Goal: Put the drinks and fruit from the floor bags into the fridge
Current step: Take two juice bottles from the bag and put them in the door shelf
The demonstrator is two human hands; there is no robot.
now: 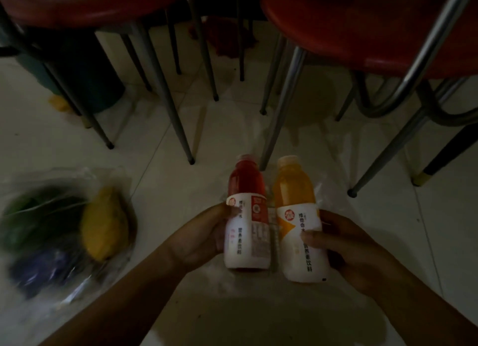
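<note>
Grip status: left hand (204, 238) wraps the red bottle (245, 213) at its label, right hand (344, 247) wraps the orange bottle (297, 219) the same way; both bottles upright, side by side just above a clear bag (318, 190) on the floor; labels look slick, so a loose one-handed hold could drop one; chair legs (282, 107) just beyond the caps could snag on rising; fruit bag (67, 231) well left, not yet picked up.

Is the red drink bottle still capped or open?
Capped. The red bottle, gripped by the left hand, shows a light cap on its neck.
</note>
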